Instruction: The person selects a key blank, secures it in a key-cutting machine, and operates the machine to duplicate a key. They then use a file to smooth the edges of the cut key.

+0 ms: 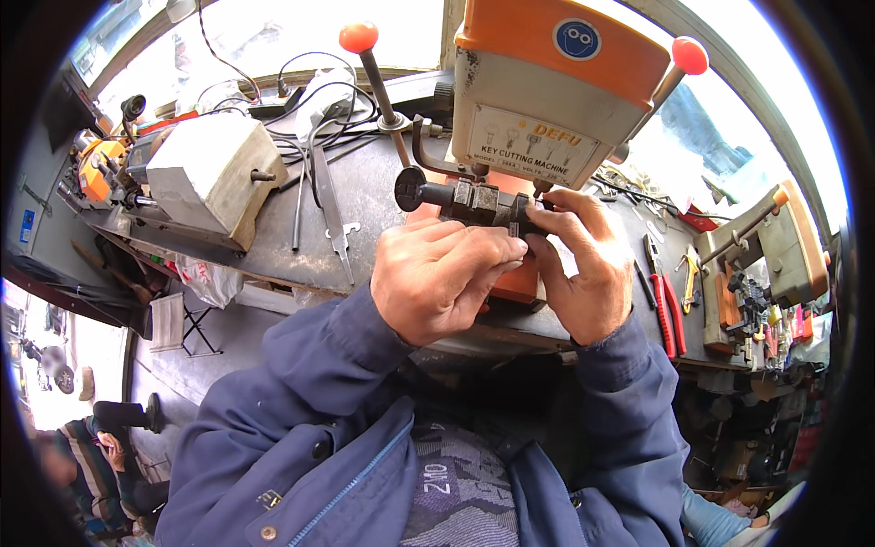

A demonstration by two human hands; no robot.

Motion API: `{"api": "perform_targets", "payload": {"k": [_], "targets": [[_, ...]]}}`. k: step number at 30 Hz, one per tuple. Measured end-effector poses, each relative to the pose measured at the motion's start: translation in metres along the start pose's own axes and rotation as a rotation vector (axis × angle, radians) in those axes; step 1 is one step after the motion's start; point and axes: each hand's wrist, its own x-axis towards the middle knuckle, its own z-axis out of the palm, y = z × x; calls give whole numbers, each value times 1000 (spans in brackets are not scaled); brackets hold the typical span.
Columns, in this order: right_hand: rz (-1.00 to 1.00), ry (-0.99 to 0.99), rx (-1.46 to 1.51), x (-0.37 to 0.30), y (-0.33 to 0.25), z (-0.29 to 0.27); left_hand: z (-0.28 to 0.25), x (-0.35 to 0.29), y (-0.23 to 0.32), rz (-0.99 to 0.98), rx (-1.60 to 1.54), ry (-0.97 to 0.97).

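In front of me stands a key cutting machine [519, 100] with an orange top and pale body. Below its head sits a dark metal clamp [483, 202] with a round black knob [409, 189] at its left. My left hand [445, 278] is closed at the clamp's near side, thumb and fingers pinched together; what they hold is hidden. At the clamp's right end, my right hand [588, 264] has its thumb and forefinger bent close together against the metal. Whatever small thing lies between those fingertips is too small to name.
Two red-knobbed levers [359, 38] [690, 56] rise from the machine. Red-handled pliers [670, 310] lie at right, near another machine [775, 246]. Left are a pale grey machine [205, 178], cables [342, 91] and a long flat metal strip [330, 205]. A person [109, 456] sits at lower left.
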Motion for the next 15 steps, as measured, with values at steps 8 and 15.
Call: {"api": "perform_targets", "payload": {"k": [8, 15], "targets": [[113, 13, 219, -5, 1, -5, 2, 13, 3, -49, 31, -90], [209, 36, 317, -12, 13, -10, 13, 25, -4, -16, 19, -105]]}}
